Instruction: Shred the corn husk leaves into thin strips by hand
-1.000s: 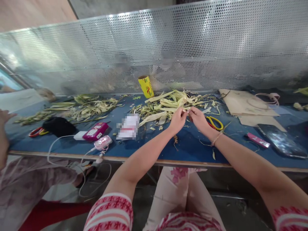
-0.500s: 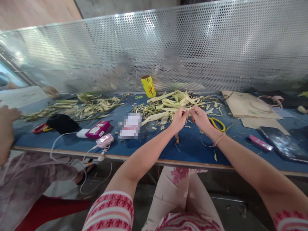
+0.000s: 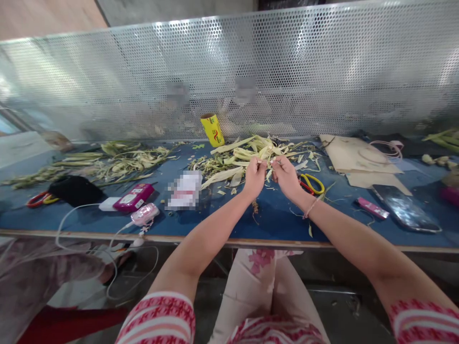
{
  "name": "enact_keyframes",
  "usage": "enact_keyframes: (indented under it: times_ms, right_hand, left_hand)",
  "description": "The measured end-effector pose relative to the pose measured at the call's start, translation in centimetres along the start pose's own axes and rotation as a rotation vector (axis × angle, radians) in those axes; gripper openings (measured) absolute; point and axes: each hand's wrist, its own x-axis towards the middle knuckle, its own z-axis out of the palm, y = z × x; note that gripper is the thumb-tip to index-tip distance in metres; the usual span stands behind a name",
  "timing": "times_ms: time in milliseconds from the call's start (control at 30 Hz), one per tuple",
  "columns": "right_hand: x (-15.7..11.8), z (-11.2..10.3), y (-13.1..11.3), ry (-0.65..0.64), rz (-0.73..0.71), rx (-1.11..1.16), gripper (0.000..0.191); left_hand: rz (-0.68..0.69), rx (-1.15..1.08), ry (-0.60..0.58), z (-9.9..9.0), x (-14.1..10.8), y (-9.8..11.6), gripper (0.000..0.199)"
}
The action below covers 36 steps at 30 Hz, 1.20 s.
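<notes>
"Two hands in view, both mine. Pose?"

"Forearms angled inward, palms down. My left hand [image 3: 255,177] and right hand [image 3: 287,177] are just apart at the near edge of the main plant pile [image 3: 247,154]. Fingers curled, thumbs drawn in: both nearly closed."

"Anything gripped?"

"Right: one pale bit [image 3: 272,161] at the fingertips, too small to identify. Left: pinched; contents, cannot tell."

"Count the rest, relative to the main plant pile."

"One yellow roll [image 3: 212,130], behind it and to the left. One second plant pile [image 3: 138,161], farther left. Scissors, two pairs: red-and-yellow scissors [image 3: 316,184] right of it, by my wrist; other scissors [image 3: 37,199] well to the left. One purple box [image 3: 134,198], left and nearer me. One dark phone [image 3: 407,208], right and nearer me."

"Strips in the piles?"

"Overlapping; not countable."
</notes>
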Motion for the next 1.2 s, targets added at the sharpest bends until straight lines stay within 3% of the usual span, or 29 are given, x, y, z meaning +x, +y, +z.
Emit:
enact_keyframes:
  times_ms: [267, 467, 767, 1200]
  right_hand:
    - [0.3, -0.6, 1.3, 0.017, 0.095, 0.074, 0.041]
    - [0.4, -0.6, 1.0, 0.026, 0.132, 0.087, 0.044]
    - [0.8, -0.2, 1.1, -0.036, 0.079, 0.09, 0.039]
    - [0.6, 0.2, 0.7, -0.031, 0.084, 0.089, 0.037]
  left_hand:
    - [0.147, 0.189, -0.125, -0.7, -0.5, 1.3, 0.02]
    - [0.105, 0.123, -0.15, -0.4, -0.6, 0.8, 0.022]
    - [-0.091, -0.098, -0.029, 0.3, 0.4, -0.5, 0.026]
    - [-0.141, -0.242, 0.038, 0.8, 0.4, -0.4, 0.026]
